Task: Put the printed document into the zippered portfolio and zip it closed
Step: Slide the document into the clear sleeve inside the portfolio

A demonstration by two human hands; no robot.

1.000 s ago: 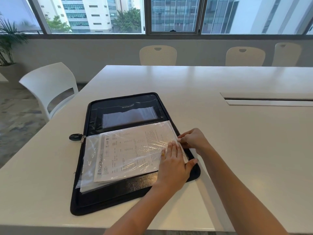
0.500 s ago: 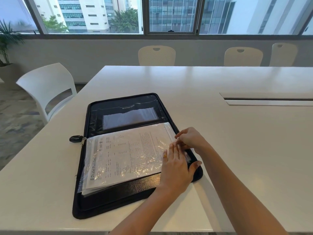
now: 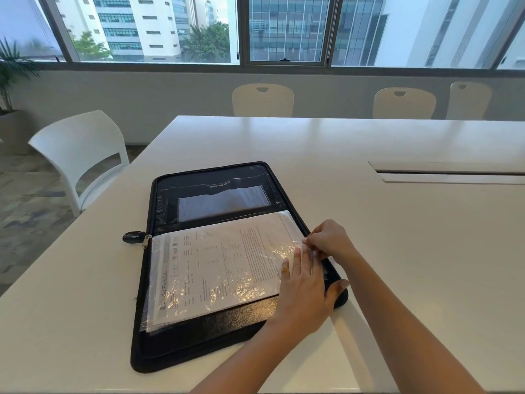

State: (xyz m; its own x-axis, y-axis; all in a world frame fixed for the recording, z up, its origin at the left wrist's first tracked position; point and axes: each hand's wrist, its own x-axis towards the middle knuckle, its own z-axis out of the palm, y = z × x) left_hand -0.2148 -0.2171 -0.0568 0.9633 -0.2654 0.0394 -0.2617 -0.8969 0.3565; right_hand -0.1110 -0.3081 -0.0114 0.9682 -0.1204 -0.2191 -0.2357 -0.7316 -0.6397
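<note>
A black zippered portfolio (image 3: 199, 336) lies open flat on the white table (image 3: 397, 251). The printed document (image 3: 216, 265) sits in a clear plastic sleeve on the portfolio's near half. My left hand (image 3: 305, 291) presses flat on the document's right end, fingers straight, thumb over the portfolio's edge. My right hand (image 3: 329, 240) pinches the sleeve's right edge with curled fingers. The far half (image 3: 216, 189) shows a pocket with a clear window. A black zipper pull (image 3: 134, 237) sticks out on the left side.
A white chair (image 3: 82, 155) stands left of the table. Three cream chairs (image 3: 262, 99) line the far side under the windows. A long cable slot (image 3: 449, 173) runs in the tabletop at the right. A potted plant (image 3: 11, 81) stands far left.
The document has slid left, deeper into the clear sleeve, and now lies squarer on the portfolio. My right hand has shifted slightly toward my left hand's fingertips.
</note>
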